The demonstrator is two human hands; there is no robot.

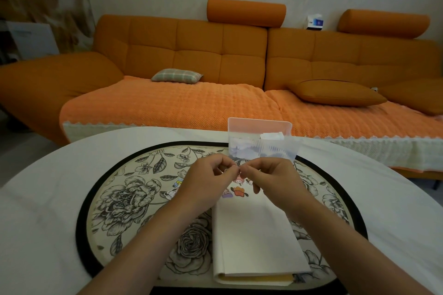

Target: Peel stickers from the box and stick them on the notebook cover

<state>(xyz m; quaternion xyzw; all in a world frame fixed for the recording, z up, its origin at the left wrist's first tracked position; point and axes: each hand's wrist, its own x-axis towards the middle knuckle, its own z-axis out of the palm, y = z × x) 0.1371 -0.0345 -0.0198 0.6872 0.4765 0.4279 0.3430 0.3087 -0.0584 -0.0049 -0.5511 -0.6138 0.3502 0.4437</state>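
A white notebook (254, 235) lies on the floral mat, its cover carrying several cartoon stickers (238, 191) near its far end. Behind it stands a clear plastic sticker box (261, 143) with paper sheets inside. My left hand (211, 175) and my right hand (271, 177) meet above the notebook's far end, fingertips together, pinching one small sticker piece (239, 170) between them. The piece is mostly hidden by my fingers.
The round floral mat with a black rim (134, 199) lies on a white tablecloth (43, 199). Two loose stickers (173, 190) rest on the mat left of the notebook. An orange sofa (191, 67) with cushions stands behind the table.
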